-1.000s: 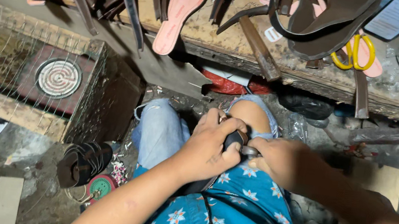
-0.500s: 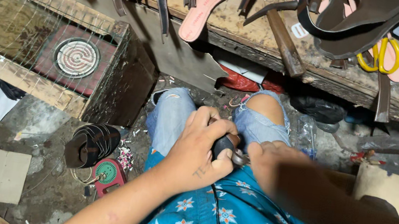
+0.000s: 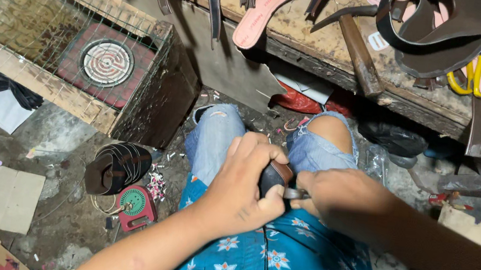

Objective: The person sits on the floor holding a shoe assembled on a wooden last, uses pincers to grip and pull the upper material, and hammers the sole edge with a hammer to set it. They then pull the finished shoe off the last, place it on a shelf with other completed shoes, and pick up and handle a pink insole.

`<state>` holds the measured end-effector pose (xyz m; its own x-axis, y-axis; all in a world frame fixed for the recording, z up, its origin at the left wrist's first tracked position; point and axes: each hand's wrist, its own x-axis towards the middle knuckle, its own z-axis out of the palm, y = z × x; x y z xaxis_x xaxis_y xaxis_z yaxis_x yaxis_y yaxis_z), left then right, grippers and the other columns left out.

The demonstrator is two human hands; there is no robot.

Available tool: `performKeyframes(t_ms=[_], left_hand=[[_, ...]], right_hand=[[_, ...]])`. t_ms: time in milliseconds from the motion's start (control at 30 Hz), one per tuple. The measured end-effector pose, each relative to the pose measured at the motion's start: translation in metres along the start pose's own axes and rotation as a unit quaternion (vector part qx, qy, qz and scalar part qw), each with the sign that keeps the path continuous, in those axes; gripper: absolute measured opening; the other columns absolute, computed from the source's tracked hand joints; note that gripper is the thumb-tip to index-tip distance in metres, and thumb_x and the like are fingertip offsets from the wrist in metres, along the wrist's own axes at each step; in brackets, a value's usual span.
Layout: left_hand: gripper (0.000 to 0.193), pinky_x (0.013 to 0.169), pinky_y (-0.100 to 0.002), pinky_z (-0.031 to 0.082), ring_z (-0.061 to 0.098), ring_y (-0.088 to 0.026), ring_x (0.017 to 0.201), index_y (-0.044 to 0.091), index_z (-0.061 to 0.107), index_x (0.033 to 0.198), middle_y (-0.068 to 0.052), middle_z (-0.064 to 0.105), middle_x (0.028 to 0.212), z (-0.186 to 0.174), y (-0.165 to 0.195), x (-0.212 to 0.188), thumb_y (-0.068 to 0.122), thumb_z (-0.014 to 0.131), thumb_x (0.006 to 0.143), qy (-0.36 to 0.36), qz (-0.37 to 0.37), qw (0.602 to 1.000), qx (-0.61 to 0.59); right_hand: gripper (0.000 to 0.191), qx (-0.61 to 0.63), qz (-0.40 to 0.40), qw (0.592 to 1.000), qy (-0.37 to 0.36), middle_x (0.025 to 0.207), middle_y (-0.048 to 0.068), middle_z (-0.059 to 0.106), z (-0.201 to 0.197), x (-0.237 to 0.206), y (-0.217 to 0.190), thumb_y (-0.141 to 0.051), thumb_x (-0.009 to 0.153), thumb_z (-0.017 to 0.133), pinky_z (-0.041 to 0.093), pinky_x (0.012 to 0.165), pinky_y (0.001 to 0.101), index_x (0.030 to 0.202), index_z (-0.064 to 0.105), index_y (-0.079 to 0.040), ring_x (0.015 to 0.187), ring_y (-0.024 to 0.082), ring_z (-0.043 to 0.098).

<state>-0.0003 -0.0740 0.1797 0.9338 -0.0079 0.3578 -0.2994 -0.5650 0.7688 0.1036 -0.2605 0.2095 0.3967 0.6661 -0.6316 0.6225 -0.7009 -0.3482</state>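
Take your lap as the marker and read across from its left. Well left of your knees, on the dirty floor, stands a wire-mesh box (image 3: 72, 51) with a round coil heater (image 3: 106, 62) inside it. Nearer your lap on that side lies a stack of dark straps (image 3: 117, 167), and just below the straps sits a small red and green round dial (image 3: 134, 202). Your left hand (image 3: 244, 185) rests on your lap over the torn jeans (image 3: 214, 144) and the blue flowered shirt (image 3: 273, 263). Its fingers (image 3: 257, 152) are curled narrow over the top of a dark leather piece (image 3: 276, 175), with the thumb pressed against the near side, so the piece sits clamped in the crook of that hand and only its brown rounded edge shows past the knuckles. Touching the piece from the right is a small metal tool (image 3: 293, 193), which your right hand (image 3: 346, 201) grips in a closed fist; you cannot tell how much of the tool is buried in that fist. The two hands meet at the piece, just above the shirt and between your thighs. Above your knees runs the worn wooden bench (image 3: 303, 35), carrying a pink sole (image 3: 268, 5), a hammer (image 3: 357, 48) and, well to the right, yellow-handled scissors (image 3: 477, 73).
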Motion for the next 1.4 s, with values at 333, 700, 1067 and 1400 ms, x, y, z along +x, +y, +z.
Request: performKeyframes(t_ms=[333, 700, 1067, 1400], left_hand=[[0.053, 0.104, -0.05, 0.044, 0.049, -0.043, 0.113, 0.006, 0.049, 0.125, -0.022, 0.049, 0.12, 0.01, -0.018, 0.001, 0.011, 0.07, 0.077, 0.032, 0.035, 0.998, 0.037], [0.083, 0.122, -0.046, 0.038, 0.046, -0.044, 0.143, 0.005, 0.039, 0.147, -0.026, 0.04, 0.154, 0.006, -0.025, 0.034, 0.015, 0.083, 0.077, 0.024, 0.06, 0.995, -0.074], [0.063, 0.103, -0.045, 0.044, 0.058, -0.033, 0.124, 0.015, 0.056, 0.134, -0.007, 0.061, 0.135, 0.048, -0.07, 0.091, 0.012, 0.079, 0.075, -0.354, -0.026, 0.935, -0.02], [0.088, 0.092, -0.047, 0.048, 0.063, -0.038, 0.109, 0.004, 0.053, 0.134, -0.018, 0.066, 0.121, 0.056, -0.076, 0.066, 0.039, 0.09, 0.063, -0.191, 0.002, 0.969, 0.157]], right_hand=[[0.049, 0.031, 0.033, 0.999, 0.018, 0.115, 0.011, 0.063, 0.079, -0.004, 0.044, -0.046, 0.084, 0.068, 0.049, 0.092, 0.046, 0.12, 0.058, -0.014, 0.113, 0.031, 0.061], [0.058, -0.041, 0.021, 0.868, 0.494, 0.128, 0.023, 0.057, 0.028, 0.033, 0.133, -0.031, 0.087, 0.073, 0.043, 0.103, 0.0504, 0.132, 0.058, 0.002, 0.118, 0.044, 0.053], [0.045, 0.077, 0.112, 0.841, 0.523, 0.12, 0.027, 0.059, -0.032, 0.123, 0.174, -0.025, 0.094, 0.072, 0.048, 0.095, 0.0514, 0.125, 0.059, 0.004, 0.112, 0.045, 0.059], [0.047, 0.527, -0.057, 0.748, 0.4, 0.088, 0.008, 0.063, 0.064, 0.004, 0.125, -0.018, 0.086, 0.053, 0.048, 0.072, 0.0276, 0.129, 0.05, 0.0, 0.078, 0.015, 0.059]])
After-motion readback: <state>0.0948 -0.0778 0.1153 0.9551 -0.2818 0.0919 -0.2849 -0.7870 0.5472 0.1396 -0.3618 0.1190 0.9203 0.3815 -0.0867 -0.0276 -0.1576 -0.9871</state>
